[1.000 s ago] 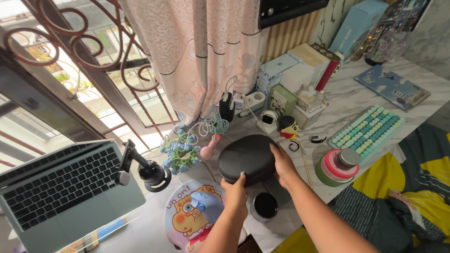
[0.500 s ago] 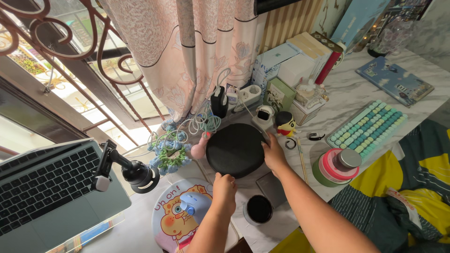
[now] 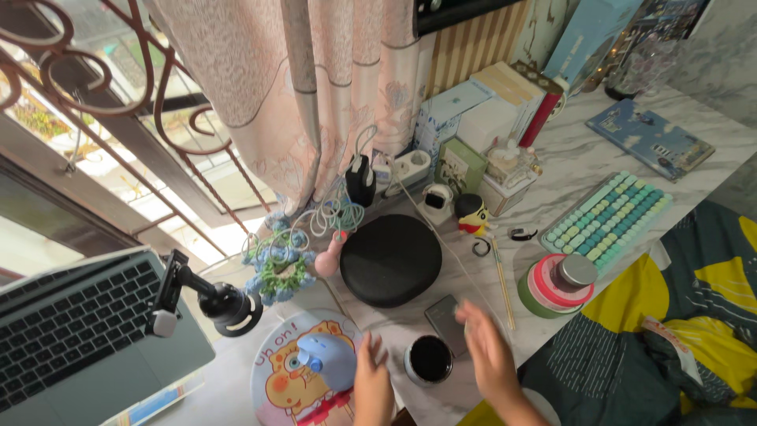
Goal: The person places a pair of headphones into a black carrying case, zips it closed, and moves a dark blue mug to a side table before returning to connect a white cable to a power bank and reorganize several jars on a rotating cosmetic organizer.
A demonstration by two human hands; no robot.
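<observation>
A black oval case point(image 3: 390, 259) lies flat on the marble desk point(image 3: 583, 162), with nobody touching it. My left hand point(image 3: 372, 377) hovers near the front edge, fingers apart, beside a blue mouse point(image 3: 325, 350) on a round cartoon mouse pad point(image 3: 276, 386). My right hand point(image 3: 485, 351) is blurred, fingers spread, holding nothing, just right of a small dark slab point(image 3: 446, 324) and a black round cup point(image 3: 430, 360).
An open laptop point(image 3: 79, 331) sits at the left with a black clamp mount point(image 3: 213, 304). A pastel keyboard point(image 3: 605, 221), stacked tape rolls point(image 3: 556, 285), a small figurine point(image 3: 471, 215), boxes point(image 3: 489, 118) and a power strip point(image 3: 406, 167) crowd the back. A curtain point(image 3: 315, 87) hangs behind.
Both hands let go of the black case and pulled back toward the desk's front edge. The case now rests alone on the desk.
</observation>
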